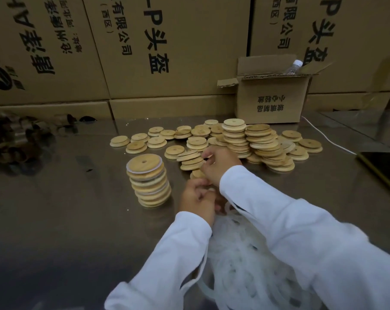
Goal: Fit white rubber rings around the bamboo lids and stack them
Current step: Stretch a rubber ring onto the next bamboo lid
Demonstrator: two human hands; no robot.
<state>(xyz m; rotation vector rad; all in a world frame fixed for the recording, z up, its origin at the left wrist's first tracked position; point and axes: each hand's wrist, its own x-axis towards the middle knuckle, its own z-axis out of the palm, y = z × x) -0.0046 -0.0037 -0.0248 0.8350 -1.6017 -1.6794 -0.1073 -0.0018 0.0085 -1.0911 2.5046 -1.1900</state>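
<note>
A wall of printed cartons [167, 48] backs the steel surface [66, 220] I'm working over. Loose bamboo lids [260, 144] lie heaped at 12 to 1 o'clock. The finished stack [149, 182], its lids edged in white, stands at 9 o'clock from the hands. The bag of rubber rings [236, 256] sits at 6 o'clock between the sleeves.

My right hand [220, 164] curls its fingers on the edge of the tilted lid [188, 153] topping a short pile. The left hand [197, 195] is bunched up close below it; I can't tell whether it pinches a ring.

To do this step well, I'd lift that one lid cleanly, seat the ring at one point, then roll it round evenly.
</note>
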